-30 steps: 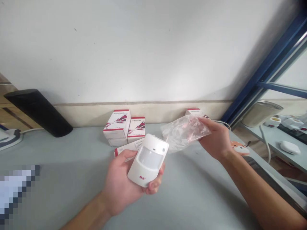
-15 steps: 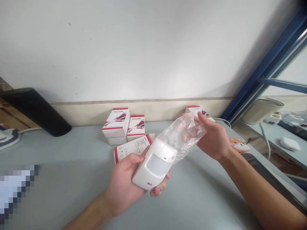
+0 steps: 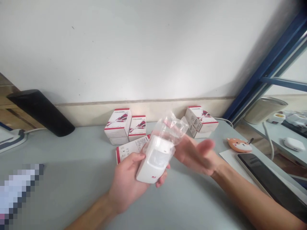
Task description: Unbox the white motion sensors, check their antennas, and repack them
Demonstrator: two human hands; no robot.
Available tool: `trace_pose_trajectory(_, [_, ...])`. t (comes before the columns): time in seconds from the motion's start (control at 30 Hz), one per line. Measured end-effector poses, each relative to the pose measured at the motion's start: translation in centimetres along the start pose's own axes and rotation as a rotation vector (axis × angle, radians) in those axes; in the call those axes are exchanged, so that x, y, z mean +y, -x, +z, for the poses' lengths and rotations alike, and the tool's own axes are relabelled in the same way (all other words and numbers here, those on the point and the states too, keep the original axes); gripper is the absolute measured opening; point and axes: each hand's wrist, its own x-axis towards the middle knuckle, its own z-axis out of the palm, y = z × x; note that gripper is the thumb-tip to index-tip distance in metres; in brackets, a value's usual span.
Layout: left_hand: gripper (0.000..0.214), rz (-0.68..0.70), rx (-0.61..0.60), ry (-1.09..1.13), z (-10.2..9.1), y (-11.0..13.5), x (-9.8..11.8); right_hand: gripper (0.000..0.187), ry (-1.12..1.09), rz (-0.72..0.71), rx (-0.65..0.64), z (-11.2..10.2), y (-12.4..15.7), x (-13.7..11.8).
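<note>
My left hand (image 3: 129, 179) is closed around a white motion detector (image 3: 153, 163), with its smooth window facing up and a small red mark at the lower end. A clear, crinkled plastic bag (image 3: 176, 126) covers the detector's upper end and sticks out past it. Beside the bag is my right hand (image 3: 196, 155), slightly blurred, its palm turned up and thumb spread. Its fingers stretch behind the bag and are partly hidden. Under the detector's far end, a white and red box (image 3: 129, 147) lies flat on the grey table (image 3: 79, 179).
White and red boxes (image 3: 117, 123) stand against the wall, with more boxes (image 3: 201, 121) to the right. A phone (image 3: 266, 179) and an orange animal-shaped item (image 3: 240, 145) lie at the right. A black cylinder (image 3: 43, 111) leans at the left.
My right hand has moved left and down, turning palm up with the thumb apart. The bag's loose end has swung left and crumpled. My left hand keeps hold of the detector, now tilted more upright.
</note>
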Motion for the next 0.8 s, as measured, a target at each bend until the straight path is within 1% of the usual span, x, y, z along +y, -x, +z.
trace_pose_trajectory(0.03, [0.04, 0.01, 0.009, -0.015, 0.1, 0.1, 0.0, 0.109, -0.02, 0.029, -0.037, 0.4, 0.0, 0.2])
trace_pose_trajectory(0.1, [0.042, 0.01, 0.026, -0.069, 0.2, 0.2, -0.3, 0.088, -0.016, 0.105, -0.057, 0.8, 0.0, 0.4])
trace_pose_trajectory(0.17, [0.047, -0.006, 0.05, -0.151, 0.3, 0.2, -0.7, 0.063, 0.03, 0.143, 0.013, 0.8, 0.0, 0.4])
trace_pose_trajectory(0.2, [0.048, 0.001, 0.063, -0.211, 0.3, 0.2, -0.9, 0.056, 0.064, 0.138, 0.071, 0.6, 0.1, 0.2])
trace_pose_trajectory(0.23, [0.048, 0.021, 0.078, -0.284, 0.4, 0.2, -1.2, 0.054, 0.109, 0.119, 0.131, 0.4, 0.1, 0.0])
trace_pose_trajectory(0.27, [0.047, 0.053, 0.091, -0.368, 0.5, 0.2, -1.5, 0.056, 0.173, 0.095, 0.19, 0.1, 0.2, -0.3])
trace_pose_trajectory(0.33, [0.046, 0.16, 0.109, -0.519, 0.7, 0.2, -2.2, 0.066, 0.356, 0.042, 0.299, -0.2, 0.3, -0.7])
trace_pose_trajectory(0.4, [0.047, 0.291, 0.162, -0.6, 0.9, 0.2, -2.9, 0.068, 0.53, 0.015, 0.334, -0.1, 0.4, -1.0])
trace_pose_trajectory(0.47, [0.05, 0.419, 0.24, -0.647, 0.9, 0.3, -3.6, 0.063, 0.591, 0.038, 0.297, 0.2, 0.4, -1.0])
trace_pose_trajectory(0.53, [0.051, 0.512, 0.305, -0.714, 0.8, 0.4, -4.0, 0.064, 0.553, 0.091, 0.212, 0.4, 0.6, -1.0])
trace_pose_trajectory(0.6, [0.047, 0.534, 0.336, -0.794, 0.4, 0.3, -4.1, 0.077, 0.52, 0.144, 0.112, 0.3, 0.8, -1.0])
trace_pose_trajectory(0.67, [0.04, 0.509, 0.35, -0.882, 0.0, 0.2, -3.9, 0.085, 0.529, 0.18, 0.021, -0.3, 1.1, -1.4])
trace_pose_trajectory(0.73, [0.035, 0.522, 0.362, -0.989, -0.2, 0.1, -3.8, 0.087, 0.552, 0.198, -0.025, -1.2, 1.4, -2.0])
trace_pose_trajectory(0.8, [0.03, 0.63, 0.374, -1.111, -0.2, 0.1, -3.7, 0.081, 0.565, 0.221, -0.049, -2.1, 1.7, -2.9])
